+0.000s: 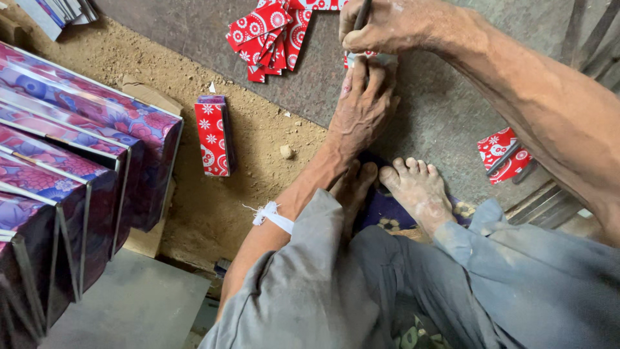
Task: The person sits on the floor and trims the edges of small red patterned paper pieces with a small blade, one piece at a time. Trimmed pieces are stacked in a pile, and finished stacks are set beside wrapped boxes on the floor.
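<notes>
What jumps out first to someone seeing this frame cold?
Top centre, the left hand presses a small piece flat on the grey metal sheet while the right hand grips a thin dark tool over it. Beside them lies a heap of red floral-print cut pieces. Along the left edge, a row of purple floral-print metal boxes stands on the sandy floor.

A small red piece (369, 58) with white flower print lies flat on the grey slab, far in the scene — mostly hidden under the hands, only a sliver showing. A thin dark tool (361, 14) stands nearly upright just above it — its tip hidden.
</notes>
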